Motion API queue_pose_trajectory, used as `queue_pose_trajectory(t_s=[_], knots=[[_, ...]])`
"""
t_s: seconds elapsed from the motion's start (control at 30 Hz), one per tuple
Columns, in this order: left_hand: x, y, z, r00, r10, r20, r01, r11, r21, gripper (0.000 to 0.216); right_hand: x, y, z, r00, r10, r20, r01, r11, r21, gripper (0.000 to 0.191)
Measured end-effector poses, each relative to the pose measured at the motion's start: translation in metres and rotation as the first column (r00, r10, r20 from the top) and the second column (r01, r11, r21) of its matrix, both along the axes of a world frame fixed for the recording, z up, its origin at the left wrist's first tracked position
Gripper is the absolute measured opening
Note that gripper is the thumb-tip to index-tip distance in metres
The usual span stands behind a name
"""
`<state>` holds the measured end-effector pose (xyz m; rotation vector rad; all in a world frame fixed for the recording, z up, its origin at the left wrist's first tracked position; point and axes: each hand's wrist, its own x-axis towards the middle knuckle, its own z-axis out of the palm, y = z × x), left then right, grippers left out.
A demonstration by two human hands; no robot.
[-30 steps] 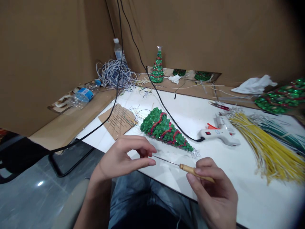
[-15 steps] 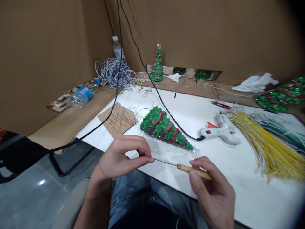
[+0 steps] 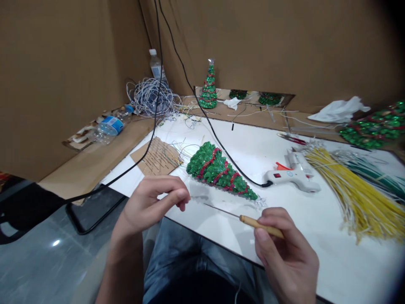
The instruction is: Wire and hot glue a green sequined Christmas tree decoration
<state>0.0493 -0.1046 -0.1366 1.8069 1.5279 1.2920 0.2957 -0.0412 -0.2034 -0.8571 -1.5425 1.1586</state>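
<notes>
My right hand (image 3: 284, 249) is closed around the wooden handle of an awl (image 3: 261, 226), whose thin metal shaft points left over the table's front edge. A short gap parts the awl's tip from my left hand (image 3: 158, 200). That hand's thumb and fingers are pinched together; whatever may lie between them is too small to make out. Just beyond both hands a green Christmas tree ornament with red garlands (image 3: 221, 173) lies on its side on the white table (image 3: 319, 236). Thin wires come out near its wide base.
A white glue gun (image 3: 291, 175) lies right of the tree, its black cord (image 3: 218, 141) crossing the table. Yellow strands (image 3: 357, 194) are bundled at right. Cardboard with pins (image 3: 156, 158) lies left. Behind stand a small tree (image 3: 209, 88) and a wire tangle (image 3: 152, 97).
My left hand has come off the awl's tip and moved left. My right hand, still holding the awl, has shifted slightly right.
</notes>
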Motion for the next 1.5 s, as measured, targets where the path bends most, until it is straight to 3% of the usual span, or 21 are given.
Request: queue_pose_trajectory(t_s=[0.13, 0.3, 0.5, 0.63, 0.83, 1.0, 1.07, 1.23, 1.33, 1.37, 1.43, 1.5], knots=[[0.002, 0.001, -0.008, 0.985, -0.007, 0.17, -0.002, 0.998, 0.055, 0.032, -0.002, 0.001, 0.002, 1.0, 0.009, 0.013, -0.009, 1.0, -0.002, 0.006], [0.004, 0.003, -0.018, 0.874, -0.075, 0.479, 0.006, 0.99, 0.144, 0.037, -0.002, 0.001, 0.003, 1.0, -0.004, 0.007, 0.004, 1.0, -0.001, 0.005], [0.002, 0.006, -0.019, 0.754, -0.214, 0.62, 0.1, 0.972, 0.214, 0.027, -0.001, 0.0, 0.003, 1.0, 0.018, 0.011, -0.019, 1.0, 0.02, 0.006], [0.002, 0.007, -0.021, 0.709, -0.219, 0.67, 0.107, 0.973, 0.206, 0.025, -0.002, 0.0, 0.004, 1.0, 0.01, 0.016, -0.011, 1.0, 0.021, 0.006], [0.006, 0.007, -0.021, 0.71, -0.096, 0.697, 0.011, 0.992, 0.126, 0.022, -0.001, 0.001, 0.004, 0.999, 0.021, 0.028, -0.023, 0.999, 0.049, 0.006], [0.003, 0.006, -0.02, 0.757, -0.041, 0.652, -0.038, 0.994, 0.106, 0.015, -0.001, 0.002, 0.003, 0.999, 0.032, 0.034, -0.034, 0.998, 0.057, 0.007], [0.0, 0.007, -0.021, 0.782, 0.016, 0.623, -0.093, 0.991, 0.092, 0.014, -0.001, 0.002, 0.003, 0.999, 0.032, 0.033, -0.034, 0.998, 0.059, 0.007], [-0.004, 0.012, -0.026, 0.817, 0.235, 0.527, -0.309, 0.95, 0.055, 0.035, -0.002, 0.0, 0.005, 1.0, 0.007, 0.007, -0.007, 1.0, 0.019, 0.008], [-0.001, 0.013, -0.027, 0.823, 0.31, 0.476, -0.388, 0.919, 0.072, 0.01, -0.002, 0.0, 0.006, 1.0, -0.003, -0.018, 0.003, 1.0, -0.016, 0.009], [0.001, 0.012, -0.026, 0.829, 0.306, 0.468, -0.383, 0.92, 0.077, 0.008, -0.002, -0.001, 0.006, 1.0, -0.001, -0.024, 0.0, 1.0, -0.025, 0.009], [0.006, 0.011, -0.022, 0.869, 0.244, 0.43, -0.31, 0.946, 0.09, 0.032, -0.003, -0.001, 0.006, 1.0, 0.008, -0.029, -0.009, 0.999, -0.036, 0.009], [0.012, 0.009, -0.016, 0.939, 0.147, 0.31, -0.186, 0.977, 0.101, 0.029, -0.003, -0.001, 0.005, 1.0, 0.011, -0.027, -0.012, 0.999, -0.035, 0.009]])
